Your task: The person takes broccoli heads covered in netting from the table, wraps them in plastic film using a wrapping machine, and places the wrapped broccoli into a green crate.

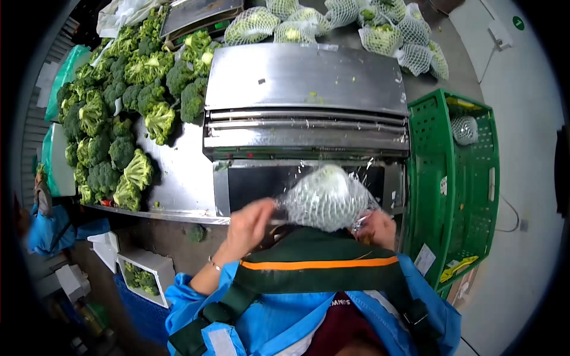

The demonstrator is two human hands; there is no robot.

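Note:
A broccoli head in a white foam net and clear film (326, 199) is held up in front of my body, over the dark plate at the front of the steel wrapping machine (306, 80). My left hand (250, 224) pinches the film at the bundle's left side. At its right side my right hand (378, 229) has its fingers closed on gathered film. The film looks stretched between the two hands, and the broccoli inside is blurred by the wrapping.
Loose broccoli (104, 136) is piled on the steel table (172, 172) at left. Netted heads (291, 29) lie behind the machine. Green crates (432, 178) stand at right, one holding a wrapped head (464, 130). A co-worker's blue sleeve (50, 231) shows at far left, near a white box (161, 270).

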